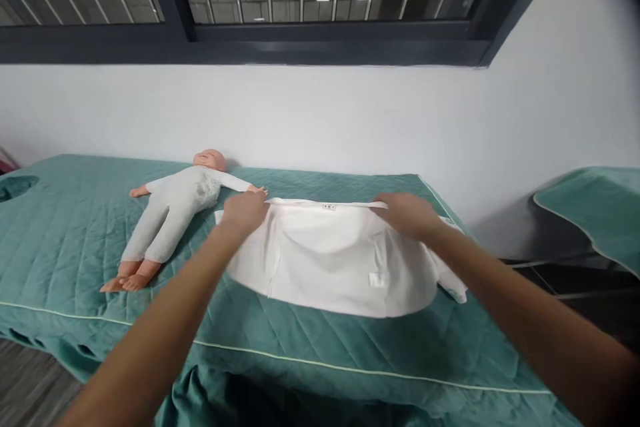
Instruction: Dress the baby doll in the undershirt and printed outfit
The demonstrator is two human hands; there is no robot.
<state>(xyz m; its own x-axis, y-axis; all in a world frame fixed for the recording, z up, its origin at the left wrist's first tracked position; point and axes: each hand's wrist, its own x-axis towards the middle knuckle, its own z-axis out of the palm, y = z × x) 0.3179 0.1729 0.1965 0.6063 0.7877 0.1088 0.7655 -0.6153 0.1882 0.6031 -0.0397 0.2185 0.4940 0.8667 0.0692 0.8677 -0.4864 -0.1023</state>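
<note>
A small white garment, which looks like a baby jacket (325, 260), is spread between my two hands above the green bed. My left hand (245, 212) is closed on its upper left edge, and my right hand (404, 213) grips the upper right edge. A small printed label shows at the middle of the top edge, and a white tag lies lower right. One sleeve sticks out at the right, beyond my right wrist. To the left a baby doll (183, 197) in a white bodysuit lies on its back, one of its hands close to my left hand.
The bed has a quilted green cover (60, 233) with pale piping along the front edge. Behind it stand a white wall (325, 117) and a dark-framed window (325, 43) with bars. Another green cloth-covered surface (595, 203) is at the right, above a dark gap.
</note>
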